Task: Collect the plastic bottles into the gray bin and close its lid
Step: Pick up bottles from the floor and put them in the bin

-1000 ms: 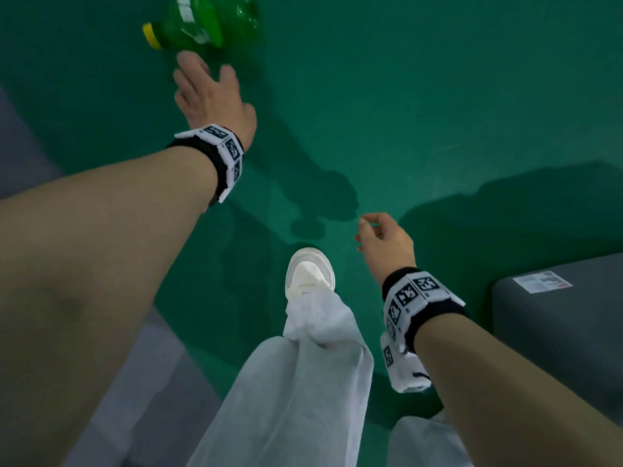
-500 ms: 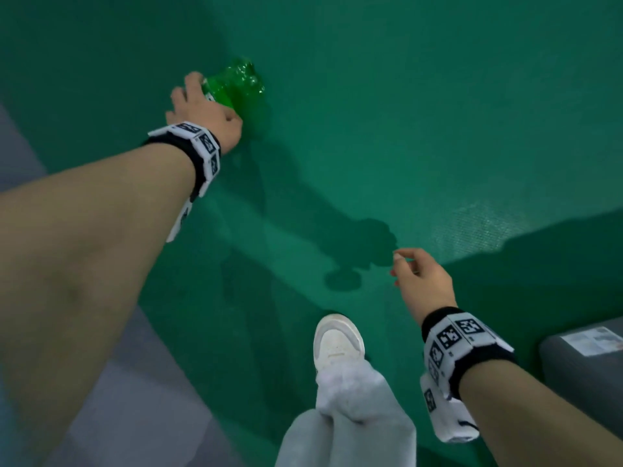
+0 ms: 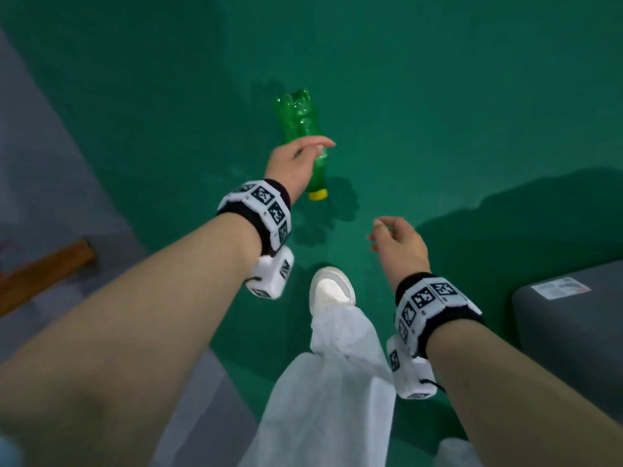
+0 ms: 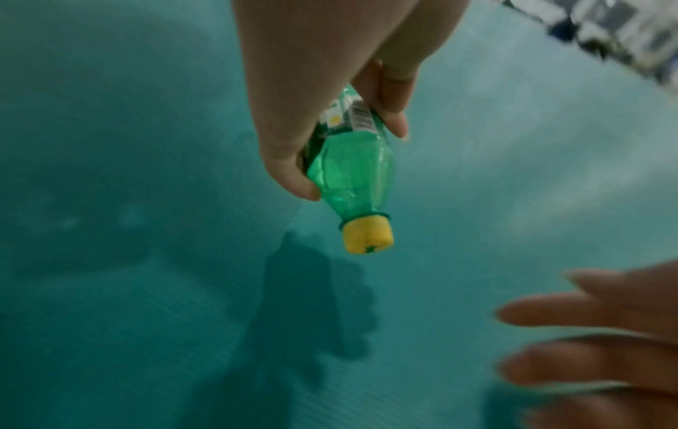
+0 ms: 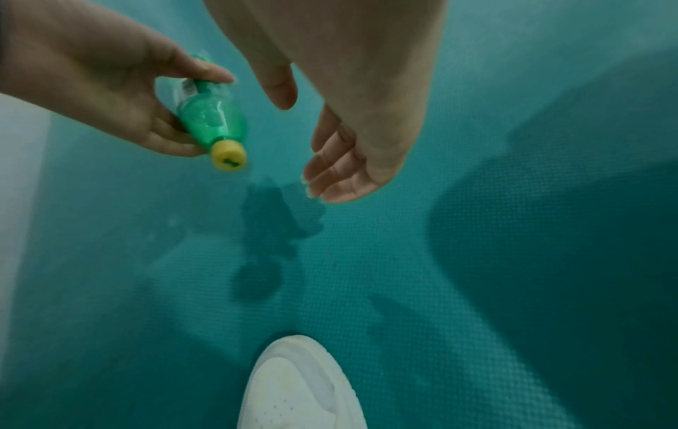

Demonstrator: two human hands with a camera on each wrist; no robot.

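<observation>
We're gripping the green bottle point(image 3: 301, 129) in our left hand point(image 3: 292, 165), yellow cap point(image 4: 368, 235) pointing 6 o'clock (label unreadable); right hand point(image 3: 401, 246) hanging loose, holding nothing.

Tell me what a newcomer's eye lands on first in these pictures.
First, the green plastic bottle with its yellow cap, held off the green floor by the left hand, cap pointing down toward the person. Next, the right hand, empty with loosely spread fingers, nearby. A gray bin sits at the right edge, and a white shoe steps forward below the hands.
</observation>
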